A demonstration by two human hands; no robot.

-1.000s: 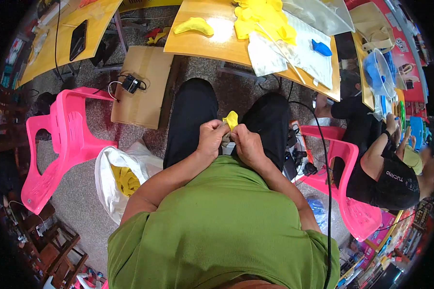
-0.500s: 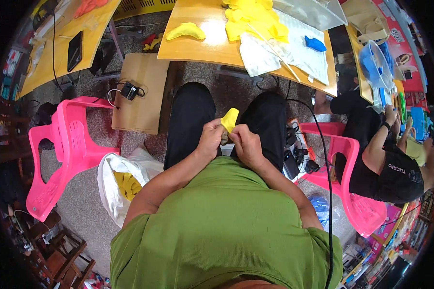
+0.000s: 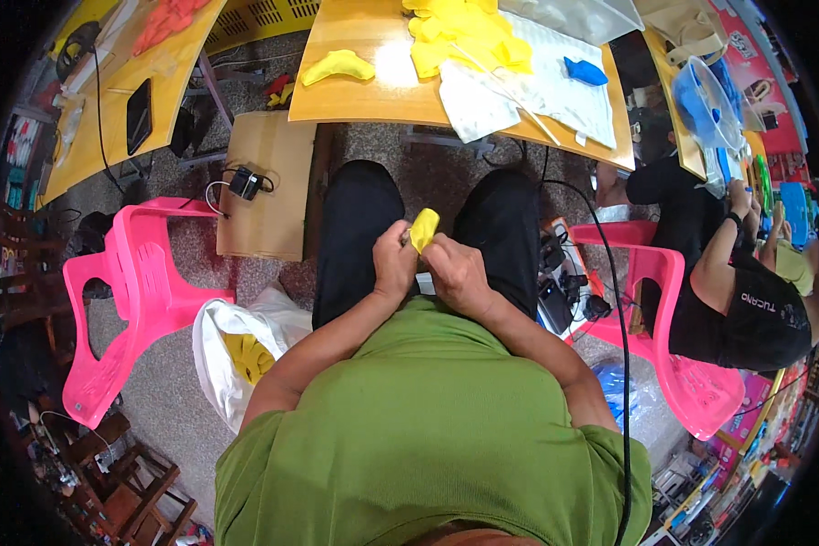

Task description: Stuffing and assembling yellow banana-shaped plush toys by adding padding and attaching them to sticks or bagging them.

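Above my lap, between my knees, I hold a small yellow fabric piece (image 3: 424,227). The closed fingers of my left hand (image 3: 394,260) grip its left side. My right hand (image 3: 459,273) is closed on its lower right part, knuckles up. The fingertips of both hands are partly hidden. On the wooden table (image 3: 364,106) ahead lie a plump yellow banana-shaped piece (image 3: 338,66) and a heap of flat yellow fabric pieces (image 3: 469,36). To their right, a small blue fish-shaped piece (image 3: 585,71) rests on white cloth (image 3: 555,98).
A thin stick (image 3: 510,86) lies across the white cloth. By my left side stands a white sack (image 3: 218,350) with yellow pieces inside. Pink chairs (image 3: 146,282) flank me, and a black cable (image 3: 617,300) hangs at right. A co-worker (image 3: 746,309) sits at far right.
The yellow piece has turned between my hands and shows a narrower shape. My right hand has shifted slightly left and down. The whole view has shifted a little.
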